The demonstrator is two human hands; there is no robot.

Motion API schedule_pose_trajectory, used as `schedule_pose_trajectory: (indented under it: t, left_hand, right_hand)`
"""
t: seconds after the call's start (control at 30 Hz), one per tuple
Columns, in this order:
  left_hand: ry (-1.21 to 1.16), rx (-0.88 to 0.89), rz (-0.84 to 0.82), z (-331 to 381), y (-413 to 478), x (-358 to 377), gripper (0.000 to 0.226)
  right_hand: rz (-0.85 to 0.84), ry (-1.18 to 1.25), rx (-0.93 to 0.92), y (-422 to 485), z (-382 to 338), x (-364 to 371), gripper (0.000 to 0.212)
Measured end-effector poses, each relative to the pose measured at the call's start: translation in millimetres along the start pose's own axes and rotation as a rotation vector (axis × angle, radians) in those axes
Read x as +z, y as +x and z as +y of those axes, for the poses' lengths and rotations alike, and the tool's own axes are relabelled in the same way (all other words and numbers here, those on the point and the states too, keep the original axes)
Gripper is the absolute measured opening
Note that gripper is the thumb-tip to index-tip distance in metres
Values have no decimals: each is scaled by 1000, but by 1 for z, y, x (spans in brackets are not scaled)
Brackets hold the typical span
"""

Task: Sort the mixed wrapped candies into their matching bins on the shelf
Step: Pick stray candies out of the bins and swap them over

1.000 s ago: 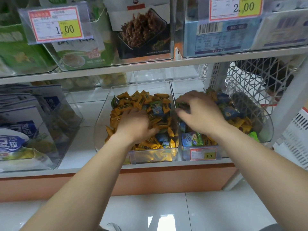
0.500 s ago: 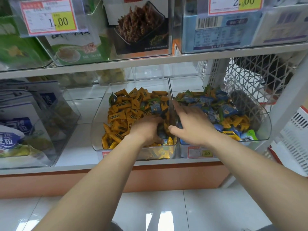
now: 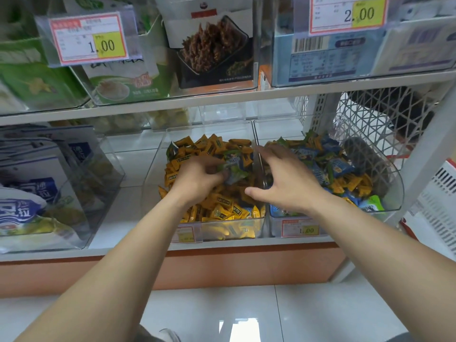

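Note:
Two clear plastic bins stand side by side on the lower shelf. The left bin is heaped with mostly orange-yellow wrapped candies. The right bin holds a mix of blue, green and orange candies. My left hand is over the left bin and pinches a green and blue wrapped candy at its fingertips. My right hand hovers over the wall between the bins, fingers spread and holding nothing.
A clear bin of blue and white bags stands at the left. The upper shelf carries boxed snacks and price tags just above the bins. A white mesh side panel closes the right. Tiled floor lies below.
My left hand has lifted out of the orange pile with a green and blue candy pinched in it. My right hand drew back from the right bin toward the divider.

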State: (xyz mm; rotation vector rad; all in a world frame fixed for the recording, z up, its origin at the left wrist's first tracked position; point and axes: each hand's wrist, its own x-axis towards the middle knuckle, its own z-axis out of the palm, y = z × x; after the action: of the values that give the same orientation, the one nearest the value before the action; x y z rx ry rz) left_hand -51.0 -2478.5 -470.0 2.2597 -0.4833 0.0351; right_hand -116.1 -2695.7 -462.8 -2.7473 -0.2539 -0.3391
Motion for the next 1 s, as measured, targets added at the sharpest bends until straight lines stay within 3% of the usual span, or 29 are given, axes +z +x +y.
schedule_pose_trajectory:
  t: [0.1,0.2,0.33,0.37,0.43,0.5,0.6,0.7,1.0]
  left_hand:
    - [-253,-38,11,13,-11,-5,28]
    - [-489,-65,12,29,-21,0,24]
    - [-737,-93,-40,43,-21,10,12]
    - [-691,-83,-38,42,-20,14,10]
    - [-383,3,-34,31,-15,21,14]
    - [-104,74,-135,21,-11,29,16]
    - [204,128,-334,9,-2,46,15]
    - [453,151,-443,1,7,60,23]
    - [559,118,-573,-4,13,65,40]
  right_hand:
    - [99,78,-30,4,-13,-1,83]
    - [23,352,14,5,-20,0,71]
    - [180,614,69,6,-13,-9,25]
    - [235,616,80,6,-8,-12,25]
    - [354,516,75,3,5,-20,28]
    - [407,336,72,-2,21,-22,26]
    - [227,32,176,-9,46,-16,30]
    - [84,23,276,-9,58,-12,41]
    - [26,-39,295,-5,61,-9,44]
